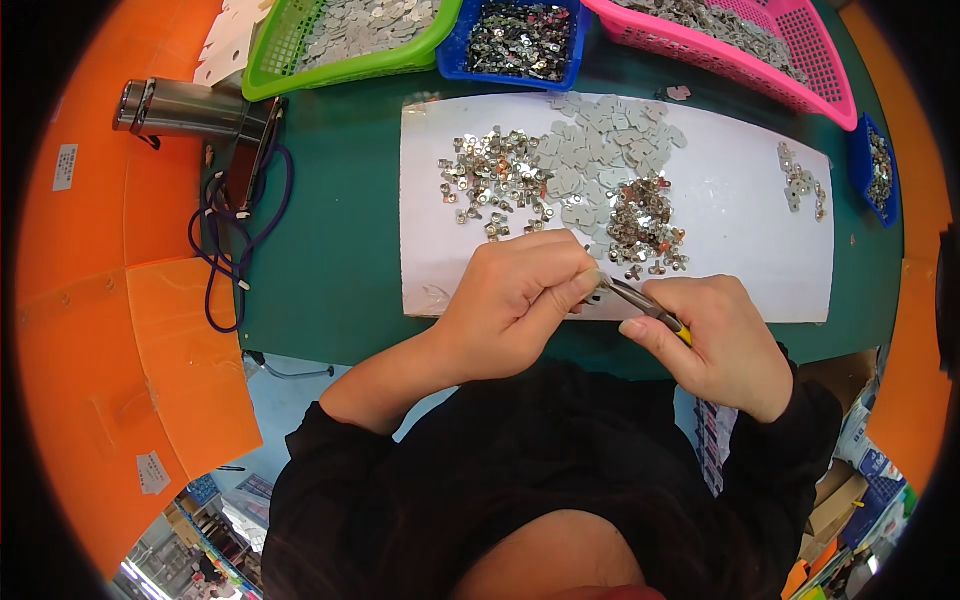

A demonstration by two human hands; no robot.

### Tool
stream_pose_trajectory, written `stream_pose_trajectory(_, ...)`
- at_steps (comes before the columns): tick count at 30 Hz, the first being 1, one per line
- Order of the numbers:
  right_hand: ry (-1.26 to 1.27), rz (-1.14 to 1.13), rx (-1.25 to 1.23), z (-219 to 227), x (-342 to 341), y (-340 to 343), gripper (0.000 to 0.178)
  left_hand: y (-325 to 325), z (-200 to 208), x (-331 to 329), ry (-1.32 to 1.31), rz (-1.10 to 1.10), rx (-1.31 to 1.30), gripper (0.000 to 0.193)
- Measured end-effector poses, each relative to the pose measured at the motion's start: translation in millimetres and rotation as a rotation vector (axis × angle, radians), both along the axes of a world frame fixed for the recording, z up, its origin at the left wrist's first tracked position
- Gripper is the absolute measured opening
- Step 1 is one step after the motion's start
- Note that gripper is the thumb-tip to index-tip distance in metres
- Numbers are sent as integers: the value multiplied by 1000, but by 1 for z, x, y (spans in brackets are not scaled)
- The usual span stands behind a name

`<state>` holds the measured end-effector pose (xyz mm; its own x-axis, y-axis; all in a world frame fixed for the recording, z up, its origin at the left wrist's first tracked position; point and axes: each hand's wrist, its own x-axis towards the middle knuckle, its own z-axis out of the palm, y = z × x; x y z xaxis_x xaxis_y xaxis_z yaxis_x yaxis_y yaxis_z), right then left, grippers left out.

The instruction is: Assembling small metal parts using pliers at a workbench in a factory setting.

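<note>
My left hand (pixel 530 300) is closed in a pinch near the front edge of the white board (pixel 750 240); the small part between thumb and forefinger is mostly hidden. My right hand (pixel 715 335) grips a pair of pliers (pixel 650 305) with a yellow handle, its metal jaws reaching to the left fingertips. Beyond my hands lie a heap of flat pale grey plates (pixel 610 140), a pile of shiny small metal pieces (pixel 495 170) to the left, and another pile of small metal clips (pixel 643 222) just past the pliers.
Along the back stand a green basket (pixel 260 75), a blue bin (pixel 510 82) and a pink basket (pixel 800 95), all holding small parts. A small blue tray (pixel 865 165) sits at right. A steel flask (pixel 190 108) and a purple cord (pixel 285 205) lie at left on the green table (pixel 340 200).
</note>
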<state>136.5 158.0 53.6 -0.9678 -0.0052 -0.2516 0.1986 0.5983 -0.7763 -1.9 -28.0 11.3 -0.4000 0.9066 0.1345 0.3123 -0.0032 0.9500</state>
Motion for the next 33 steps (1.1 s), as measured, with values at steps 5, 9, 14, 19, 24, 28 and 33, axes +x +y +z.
stream_pose_trajectory(5,13,13,100,1,-1,-1,35,0,1,0,54,12,0,16)
stream_pose_trajectory(9,29,17,84,1,0,1,34,1,3,-1,84,5,-2,14)
stream_pose_trajectory(14,6,36,-35,0,-2,3,33,0,4,-1,92,4,16,13)
stream_pose_trajectory(19,-23,59,-66,2,-4,3,37,-1,6,0,107,10,9,11)
stream_pose_trajectory(24,-41,61,-76,2,-5,3,37,0,3,3,113,28,15,10)
stream_pose_trajectory(28,-27,61,-93,-1,-2,1,36,0,0,11,12,89,32,9)
stream_pose_trajectory(33,-52,25,-45,-8,1,-5,34,-2,-1,17,-91,126,-25,12)
